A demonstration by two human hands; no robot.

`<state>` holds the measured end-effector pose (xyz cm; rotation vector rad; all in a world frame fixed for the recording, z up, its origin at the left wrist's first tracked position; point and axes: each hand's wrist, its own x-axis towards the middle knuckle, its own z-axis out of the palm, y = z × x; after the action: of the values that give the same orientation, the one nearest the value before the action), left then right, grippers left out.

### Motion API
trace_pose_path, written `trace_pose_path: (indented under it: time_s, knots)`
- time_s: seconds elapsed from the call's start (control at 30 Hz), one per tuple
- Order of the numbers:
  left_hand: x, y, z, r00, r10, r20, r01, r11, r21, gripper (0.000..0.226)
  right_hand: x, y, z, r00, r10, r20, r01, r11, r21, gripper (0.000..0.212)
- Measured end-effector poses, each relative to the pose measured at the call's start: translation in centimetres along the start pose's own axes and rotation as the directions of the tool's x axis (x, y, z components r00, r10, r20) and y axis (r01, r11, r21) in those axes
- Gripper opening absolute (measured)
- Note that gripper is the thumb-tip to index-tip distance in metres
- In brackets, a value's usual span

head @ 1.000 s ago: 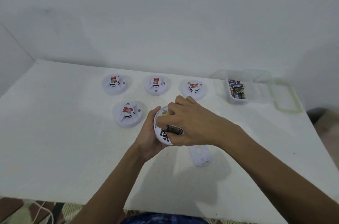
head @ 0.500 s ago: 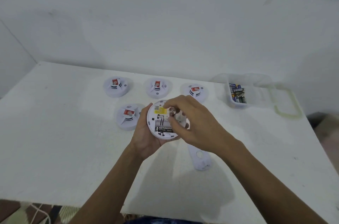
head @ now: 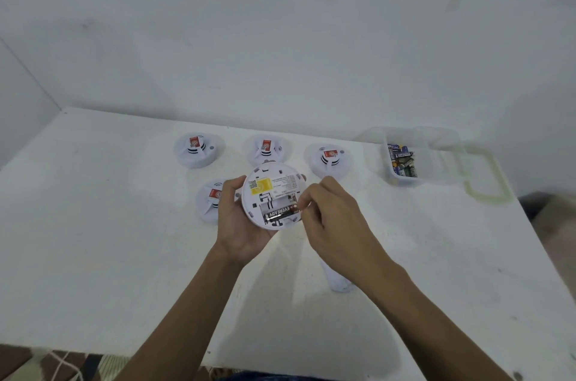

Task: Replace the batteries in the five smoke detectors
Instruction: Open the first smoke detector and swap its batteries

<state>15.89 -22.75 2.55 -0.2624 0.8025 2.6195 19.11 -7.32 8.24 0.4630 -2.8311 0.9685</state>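
White table [head: 93, 256]: bears everything listed.
Clear tub [head: 436, 143], far right: loose batteries [head: 403, 160] inside.
Left hand [head: 237, 224]: fingers curled round the rim of the held smoke detector [head: 271, 187], which is raised over the table's middle, underside up.
Right hand [head: 333, 224]: thumb and forefinger pinch the right end of the Eveready battery [head: 279, 213].
Four other detectors [head: 198, 151]: on the table behind, face up.
Eveready battery: in the held detector's open compartment.

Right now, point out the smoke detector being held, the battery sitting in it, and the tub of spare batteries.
smoke detector [head: 264, 187], head view, on its yellow label.
battery [head: 278, 214], head view, on its black wrapper.
tub [head: 436, 162], head view, on its bare clear floor.
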Motion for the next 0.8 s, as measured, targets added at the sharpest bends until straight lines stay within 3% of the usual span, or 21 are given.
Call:
trace_pose_path:
  time_s: [0.57, 0.8]
  knots:
    - [0.1, -0.8, 0.5, 0.990, 0.133, 0.042, -0.132, 0.991, -0.022, 0.048, 0.0, -1.6, 1.9, 0.958, 0.272, -0.087, -0.267, 0.962, 0.063, 0.016]
    - [0.2, -1.0, 0.2, 0.969, 0.247, 0.025, -0.248, 0.968, 0.032, 0.047, 0.5, -2.1, 1.8, 0.928, 0.370, -0.047, -0.363, 0.924, 0.121, 0.017]
